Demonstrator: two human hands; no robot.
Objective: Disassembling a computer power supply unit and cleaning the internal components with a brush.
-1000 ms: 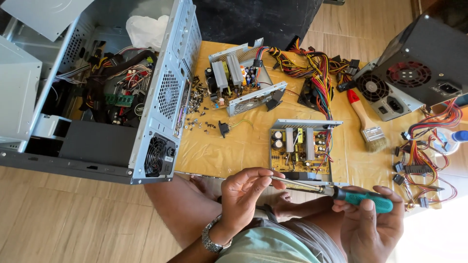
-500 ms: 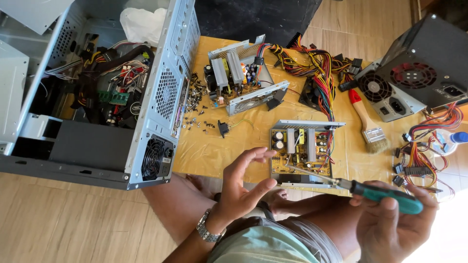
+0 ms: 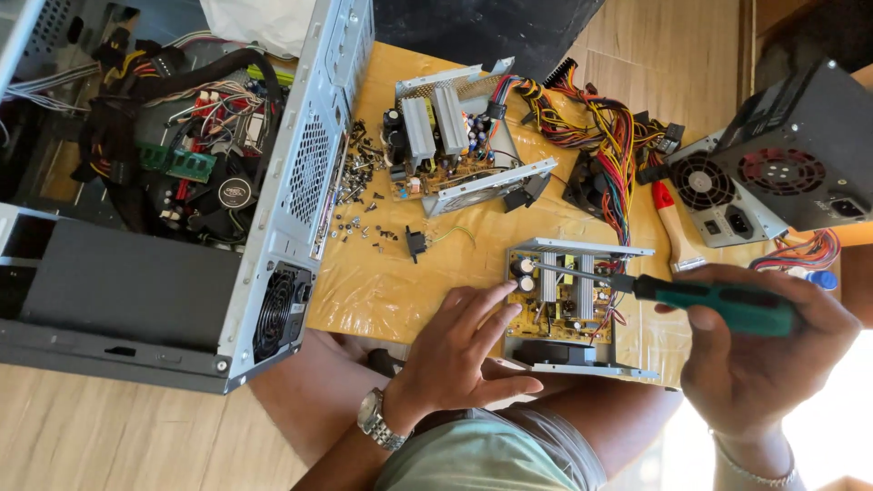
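My right hand [image 3: 759, 355], fingers clamped on the green-handled screwdriver [image 3: 718, 305], has brought its tip over the open power supply board [image 3: 564, 305] on the tabletop [image 3: 382, 282]; my left hand [image 3: 455, 359], fingers spread, now touches the board's edge.

The screwdriver [image 3: 691, 300] has a matt green plastic handle with a black collar and a thin shiny steel shaft. The opened power supply [image 3: 575, 305] is bare grey sheet metal around a dull yellow-brown circuit board with ribbed aluminium heat sinks. The computer case [image 3: 300, 182] is perforated, lightly glossy silver steel. The table [image 3: 409, 282] is covered in wrinkled, glossy yellow film. The wristwatch [image 3: 377, 423] is polished metal. The paintbrush [image 3: 675, 227] handle is pale wood tipped red.
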